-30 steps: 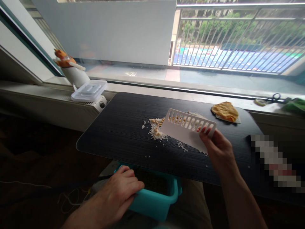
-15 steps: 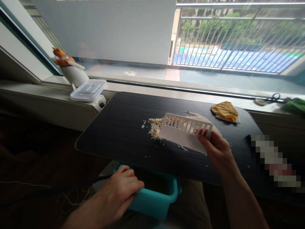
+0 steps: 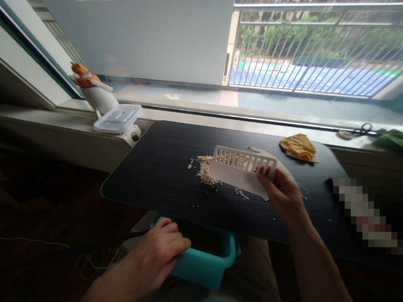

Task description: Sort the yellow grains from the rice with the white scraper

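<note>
My right hand [image 3: 283,188] grips a flat white slotted plastic scraper [image 3: 233,174] by its right end, fingers behind and thumb in front. The scraper stands tilted on or just above the black tabletop. White rice-like grains [image 3: 209,178] with yellow kernels among them lie at its left end, and yellow bits show through the slots. More white grains [image 3: 260,151] are spread behind it, partly hidden. Below the table's front edge, my left hand [image 3: 168,247] is wrapped over the rim of a turquoise plastic tub [image 3: 201,266] with something dark inside.
A folded tan cloth [image 3: 299,147] lies at the back right of the black table [image 3: 147,167]. A clear plastic lid [image 3: 119,117] and a white container with an orange top [image 3: 97,90] stand at the left by the window. Scissors [image 3: 363,129] lie on the sill.
My right hand has shifted the scraper slightly left and away from me. My left hand keeps its place on the tub rim.
</note>
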